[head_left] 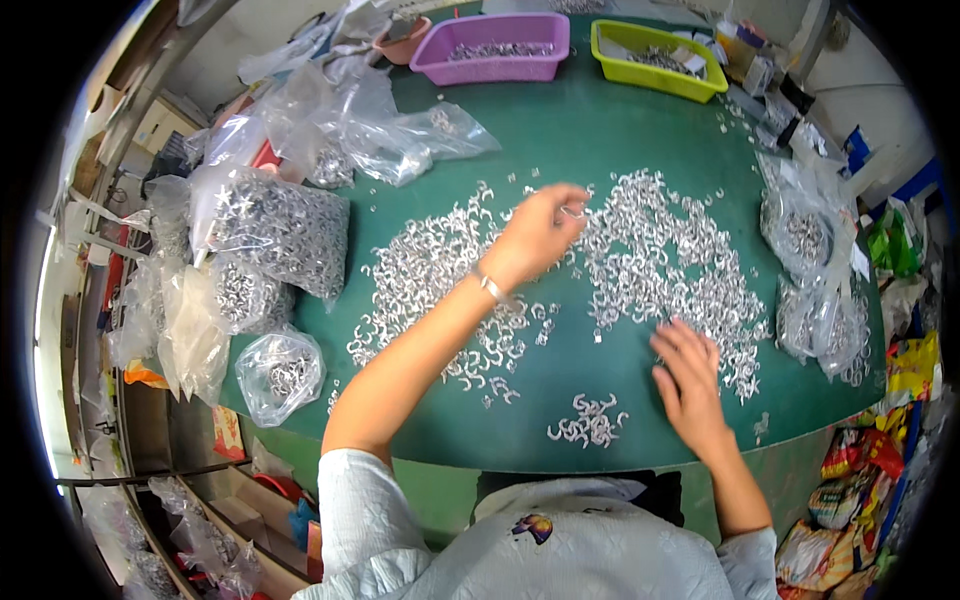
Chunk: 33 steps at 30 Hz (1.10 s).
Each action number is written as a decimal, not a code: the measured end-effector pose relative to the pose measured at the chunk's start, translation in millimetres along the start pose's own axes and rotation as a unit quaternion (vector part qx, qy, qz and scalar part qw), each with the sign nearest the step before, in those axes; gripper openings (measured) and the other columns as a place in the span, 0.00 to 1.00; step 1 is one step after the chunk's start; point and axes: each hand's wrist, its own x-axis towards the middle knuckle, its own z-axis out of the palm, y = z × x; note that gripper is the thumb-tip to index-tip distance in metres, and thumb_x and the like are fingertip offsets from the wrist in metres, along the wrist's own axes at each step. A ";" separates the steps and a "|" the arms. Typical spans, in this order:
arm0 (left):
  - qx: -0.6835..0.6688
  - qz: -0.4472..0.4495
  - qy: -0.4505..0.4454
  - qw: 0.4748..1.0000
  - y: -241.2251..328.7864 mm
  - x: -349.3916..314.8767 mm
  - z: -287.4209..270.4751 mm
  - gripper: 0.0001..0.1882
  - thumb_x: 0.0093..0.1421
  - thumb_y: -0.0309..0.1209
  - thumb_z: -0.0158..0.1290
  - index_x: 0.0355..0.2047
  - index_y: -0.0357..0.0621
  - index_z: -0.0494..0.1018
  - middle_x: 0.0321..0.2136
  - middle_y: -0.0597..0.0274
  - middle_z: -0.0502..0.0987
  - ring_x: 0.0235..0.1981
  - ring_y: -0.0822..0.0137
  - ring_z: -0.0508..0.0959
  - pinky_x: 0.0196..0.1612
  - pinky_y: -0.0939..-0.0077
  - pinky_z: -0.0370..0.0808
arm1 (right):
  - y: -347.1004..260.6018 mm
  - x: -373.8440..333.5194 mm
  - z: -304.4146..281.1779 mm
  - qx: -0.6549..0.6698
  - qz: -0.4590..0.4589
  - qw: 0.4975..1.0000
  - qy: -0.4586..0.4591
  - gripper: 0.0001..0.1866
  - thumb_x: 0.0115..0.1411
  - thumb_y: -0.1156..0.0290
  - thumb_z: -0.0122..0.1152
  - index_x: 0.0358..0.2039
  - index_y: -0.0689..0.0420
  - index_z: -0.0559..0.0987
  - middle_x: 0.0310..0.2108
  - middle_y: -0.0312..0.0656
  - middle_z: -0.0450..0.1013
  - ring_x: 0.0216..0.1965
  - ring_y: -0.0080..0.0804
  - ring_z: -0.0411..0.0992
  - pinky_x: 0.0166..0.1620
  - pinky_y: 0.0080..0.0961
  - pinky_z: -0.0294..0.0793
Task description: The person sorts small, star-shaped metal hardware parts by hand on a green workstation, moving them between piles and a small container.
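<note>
Green-topped table [560,130], loose silvery C-shaped metal pieces spread across it in two broad heaps: the left heap [420,270] beyond and beside the left forearm, the right heap [672,250] ahead of the right hand [690,385]. A small cluster [587,424] of the same pieces lay apart, near the front edge. Left hand [542,235] was between the heaps, fingers bent in; something small and silvery showed at the fingertips, but whether it was gripped could not be told. A bracelet [490,287] circled that wrist. Right hand was released, palm down, fingers loosely parted at the right heap's near edge. At the far side stood a purple tub [490,70] and a yellow-green tray [655,78], both containing metal pieces. A stuffed clear bag [280,228] sat at left.
</note>
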 end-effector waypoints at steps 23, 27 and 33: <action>0.258 0.057 -0.026 0.964 -2.1 -169.2 67.2 0.29 0.51 0.17 0.47 0.56 0.35 0.65 0.61 0.50 0.61 0.64 0.51 0.59 0.64 0.42 0.50 | -1.9 19.8 13.2 -0.058 -0.055 0.987 -0.139 0.27 0.55 0.63 0.63 0.56 0.51 0.72 0.65 0.40 0.56 0.68 0.50 0.45 0.64 0.61 0.39; 0.284 0.066 0.009 0.956 -2.3 -163.0 67.7 0.21 0.53 0.20 0.51 0.50 0.37 0.70 0.56 0.53 0.67 0.59 0.54 0.66 0.60 0.52 0.57 | -12.8 17.8 25.7 -0.075 -0.060 0.984 -0.150 0.27 0.53 0.63 0.64 0.55 0.50 0.73 0.64 0.42 0.57 0.68 0.51 0.46 0.63 0.59 0.41; 0.377 -0.001 0.138 0.916 -20.7 -169.6 46.6 0.17 0.52 0.20 0.53 0.44 0.41 0.75 0.48 0.57 0.71 0.51 0.57 0.71 0.50 0.61 0.63 | 3.1 8.2 16.4 -0.051 -0.020 0.991 -0.119 0.27 0.54 0.62 0.64 0.54 0.53 0.73 0.65 0.43 0.54 0.68 0.51 0.45 0.64 0.60 0.41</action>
